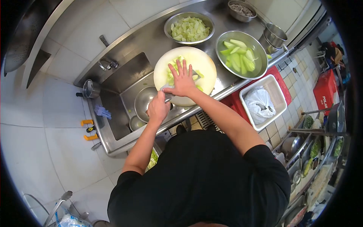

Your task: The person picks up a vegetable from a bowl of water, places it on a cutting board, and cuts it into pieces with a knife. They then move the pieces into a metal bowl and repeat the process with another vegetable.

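My left hand (159,108) is closed around the handle of a kitchen knife (168,98) at the near left edge of a round white cutting board (208,68). My right hand (183,81) lies over the blade with its fingers spread, hiding most of the metal. Cut pieces of a pale green vegetable (171,77) lie on the board around and partly under that hand. Behind the board, a metal bowl (166,28) holds many thin slices. To the right, a larger metal bowl (220,49) contains long green wedges that seem to be in water.
Left of the board is a steel sink (109,113) with a metal bowl (140,100) inside. A faucet (107,65) rises behind it. A white basket (281,94) with a plastic bag stands lower right. Metal pots (275,34) and a small bowl (234,13) sit at the far right.
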A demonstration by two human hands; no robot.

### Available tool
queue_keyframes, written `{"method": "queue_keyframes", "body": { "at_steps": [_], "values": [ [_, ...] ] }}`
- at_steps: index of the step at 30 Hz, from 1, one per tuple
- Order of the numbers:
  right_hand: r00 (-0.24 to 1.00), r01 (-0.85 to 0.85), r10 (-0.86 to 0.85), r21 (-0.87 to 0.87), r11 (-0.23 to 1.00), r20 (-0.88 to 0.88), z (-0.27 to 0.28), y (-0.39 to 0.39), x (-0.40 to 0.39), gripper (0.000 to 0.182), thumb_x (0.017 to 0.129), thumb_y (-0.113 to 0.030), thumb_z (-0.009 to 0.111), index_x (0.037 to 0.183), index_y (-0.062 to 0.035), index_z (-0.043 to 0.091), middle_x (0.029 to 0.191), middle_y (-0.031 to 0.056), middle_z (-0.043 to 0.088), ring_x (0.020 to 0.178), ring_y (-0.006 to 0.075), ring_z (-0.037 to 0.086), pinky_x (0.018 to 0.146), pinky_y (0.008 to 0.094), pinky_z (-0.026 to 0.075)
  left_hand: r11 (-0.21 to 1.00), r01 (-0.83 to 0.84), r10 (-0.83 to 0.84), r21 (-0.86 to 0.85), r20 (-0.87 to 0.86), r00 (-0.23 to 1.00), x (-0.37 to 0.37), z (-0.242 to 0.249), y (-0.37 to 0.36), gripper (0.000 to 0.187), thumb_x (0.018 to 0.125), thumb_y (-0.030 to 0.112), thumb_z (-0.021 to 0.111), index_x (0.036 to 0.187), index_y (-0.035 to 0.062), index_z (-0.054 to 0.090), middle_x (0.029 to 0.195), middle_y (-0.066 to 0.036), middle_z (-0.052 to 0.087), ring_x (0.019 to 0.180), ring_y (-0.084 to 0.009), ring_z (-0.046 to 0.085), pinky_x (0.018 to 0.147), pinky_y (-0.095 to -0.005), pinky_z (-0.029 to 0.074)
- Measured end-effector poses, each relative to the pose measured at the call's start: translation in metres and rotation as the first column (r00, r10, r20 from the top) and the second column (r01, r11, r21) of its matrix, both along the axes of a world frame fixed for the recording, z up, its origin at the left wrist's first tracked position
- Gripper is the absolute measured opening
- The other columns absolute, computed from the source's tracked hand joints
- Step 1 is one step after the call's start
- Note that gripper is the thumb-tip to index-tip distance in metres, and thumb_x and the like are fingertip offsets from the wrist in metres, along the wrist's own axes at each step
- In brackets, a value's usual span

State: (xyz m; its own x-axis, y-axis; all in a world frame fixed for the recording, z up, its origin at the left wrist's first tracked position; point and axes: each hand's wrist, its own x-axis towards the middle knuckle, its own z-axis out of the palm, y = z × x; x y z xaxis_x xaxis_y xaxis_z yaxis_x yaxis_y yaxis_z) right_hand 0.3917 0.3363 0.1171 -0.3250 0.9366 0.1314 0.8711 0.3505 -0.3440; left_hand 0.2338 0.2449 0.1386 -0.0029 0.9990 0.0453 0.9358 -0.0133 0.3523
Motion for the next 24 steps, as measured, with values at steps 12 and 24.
{"method": "queue_keyframes", "body": {
  "at_steps": [12,24],
  "values": [
    [0.979,0.135,-0.133,-0.008,0.991,0.153,-0.021,0.103,0.009,0.094,0.096,-0.062,0.056,0.165,-0.0116,0.017,0.17,0.0242,0.014,0.158,0.0459,0.002,0.124,0.0652,0.004,0.974,-0.225,0.227,0.027,-0.12,0.967,-0.073,0.033,-0.031,0.036,0.08,0.023,0.077,0.101,0.0087,0.051,0.083,-0.019,0.07,0.077,-0.0419,0.069,0.069,-0.0536,0.054],
    [0.976,0.089,-0.139,-0.271,0.959,-0.17,-0.043,-0.047,0.092,0.021,0.087,-0.019,0.071,0.102,-0.0041,0.068,0.106,0.0206,0.066,0.1,0.0397,0.066,0.089,0.0479,0.053,0.991,-0.028,0.078,-0.132,0.391,0.917,-0.048,-0.012,-0.07,0.03,0.101,0.027,0.06,0.119,0.0036,0.058,0.089,-0.027,0.071,0.088,-0.0476,0.068,0.078,-0.0562,0.052]
  ]
}}
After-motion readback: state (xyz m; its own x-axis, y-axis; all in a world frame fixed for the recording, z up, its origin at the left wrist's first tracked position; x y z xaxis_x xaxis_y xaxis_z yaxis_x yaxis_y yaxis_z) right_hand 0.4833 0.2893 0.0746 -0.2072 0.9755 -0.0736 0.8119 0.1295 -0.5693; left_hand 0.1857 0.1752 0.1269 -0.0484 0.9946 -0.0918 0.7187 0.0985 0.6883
